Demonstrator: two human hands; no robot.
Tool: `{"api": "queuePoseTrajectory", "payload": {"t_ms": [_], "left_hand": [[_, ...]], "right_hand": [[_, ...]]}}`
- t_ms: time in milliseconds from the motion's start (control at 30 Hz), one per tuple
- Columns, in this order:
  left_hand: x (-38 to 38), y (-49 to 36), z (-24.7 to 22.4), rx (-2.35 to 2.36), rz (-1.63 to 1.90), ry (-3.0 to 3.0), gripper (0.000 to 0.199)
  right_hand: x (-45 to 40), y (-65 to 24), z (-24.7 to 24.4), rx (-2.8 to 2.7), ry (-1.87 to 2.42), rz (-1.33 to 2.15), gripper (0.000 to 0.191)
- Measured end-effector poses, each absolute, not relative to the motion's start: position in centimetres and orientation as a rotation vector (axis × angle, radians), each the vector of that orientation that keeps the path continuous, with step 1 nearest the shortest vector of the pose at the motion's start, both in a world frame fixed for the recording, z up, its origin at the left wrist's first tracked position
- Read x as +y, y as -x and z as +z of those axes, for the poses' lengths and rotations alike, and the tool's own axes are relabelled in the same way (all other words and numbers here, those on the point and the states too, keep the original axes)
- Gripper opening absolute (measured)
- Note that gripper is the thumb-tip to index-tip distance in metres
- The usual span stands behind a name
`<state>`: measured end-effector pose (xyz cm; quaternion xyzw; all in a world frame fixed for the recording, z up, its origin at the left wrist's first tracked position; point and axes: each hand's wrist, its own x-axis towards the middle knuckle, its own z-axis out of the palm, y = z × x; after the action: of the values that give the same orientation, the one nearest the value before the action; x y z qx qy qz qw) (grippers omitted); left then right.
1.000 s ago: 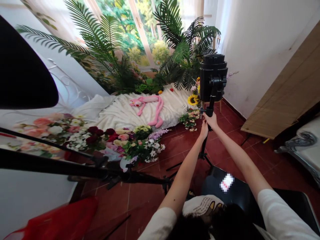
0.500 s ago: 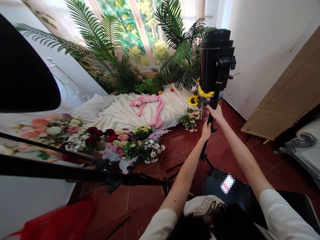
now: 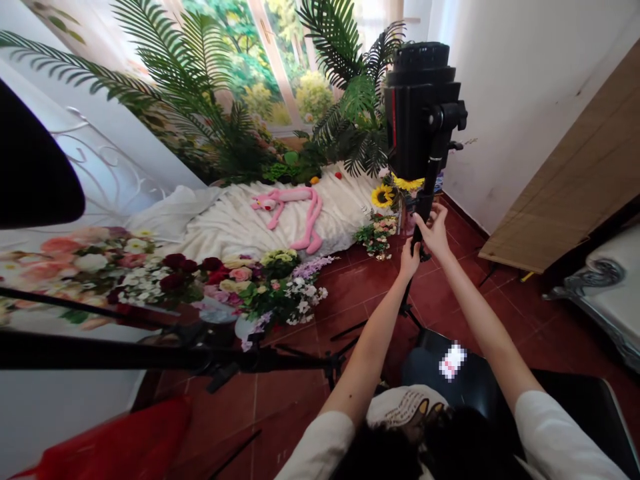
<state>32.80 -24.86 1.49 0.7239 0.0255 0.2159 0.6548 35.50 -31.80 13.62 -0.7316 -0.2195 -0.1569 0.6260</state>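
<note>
A black studio light (image 3: 417,110) stands upright on a black light stand (image 3: 423,212). My left hand (image 3: 410,259) is closed around the lower part of the stand's pole, near a clamp. Just above it, my right hand (image 3: 434,230) is at the pole, its thumb on the near side and its fingers loosely bent and partly apart on the far side. Whether the right palm touches the pole cannot be made out. Behind the stand are yellow sunflowers (image 3: 383,196).
A pink plush toy (image 3: 313,223) lies on a white fur cloth (image 3: 225,223) behind artificial flowers (image 3: 240,275). Another black stand's boom (image 3: 100,350) crosses the left. A black chair (image 3: 475,390) is close below my arms. A beige panel (image 3: 555,180) leans at right.
My right hand has loosened its wrap on the pole, and its fingers have spread. The whole view has shifted slightly; the light appears a little further left and higher.
</note>
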Motion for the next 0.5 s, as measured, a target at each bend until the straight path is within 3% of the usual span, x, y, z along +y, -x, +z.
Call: {"api": "queuePoseTrajectory", "payload": {"t_ms": [267,500], "left_hand": [[-24.8,-32.8,1.4,0.099,0.470,-1.646,0.055],[-24.8,-32.6,1.8,0.128,0.461,-1.678,0.055]], "right_hand": [[-37.7,-28.0,5.3,-0.696,2.023,-0.420,0.022],[-37.5,-28.2,3.8,-0.539,1.947,-0.291,0.027]]}}
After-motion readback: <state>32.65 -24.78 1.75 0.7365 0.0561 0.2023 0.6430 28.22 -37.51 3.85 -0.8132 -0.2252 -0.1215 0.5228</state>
